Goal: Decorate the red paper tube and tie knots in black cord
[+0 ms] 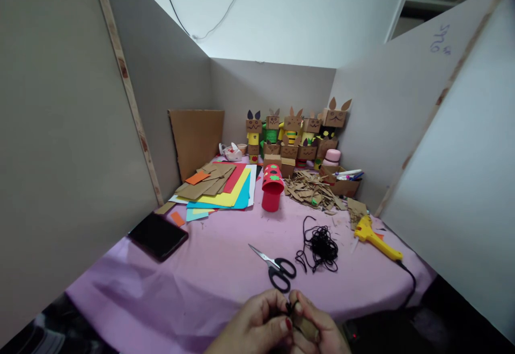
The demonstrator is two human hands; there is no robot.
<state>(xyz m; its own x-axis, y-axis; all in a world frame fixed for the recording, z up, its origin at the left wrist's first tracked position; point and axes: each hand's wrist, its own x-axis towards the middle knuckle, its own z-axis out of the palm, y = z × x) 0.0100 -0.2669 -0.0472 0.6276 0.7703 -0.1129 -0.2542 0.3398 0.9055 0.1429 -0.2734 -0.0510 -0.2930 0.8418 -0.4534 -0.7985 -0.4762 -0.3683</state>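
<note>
At the bottom middle, my left hand (259, 324) and my right hand (317, 322) meet with their fingertips closed. Between them shows a short bit of black cord (289, 307), pinched from both sides. Under my right fingers is a small brown piece (306, 329), mostly covered; its kind I cannot make out. Just beyond my hands lie black-handled scissors (277, 268), their blades pointing up and left. To their right a loose heap of black cord (322, 248) rests on the pink cloth (233, 252).
A yellow glue gun (378, 238) lies right, a black phone-like slab (159, 236) left. Coloured sheets (241, 196), red cups (272, 198) and cardboard scraps (314, 187) sit farther back. Several cardboard animal figures (293, 123) and a pen box (341, 186) stand behind. Grey panels (156, 64) enclose the table.
</note>
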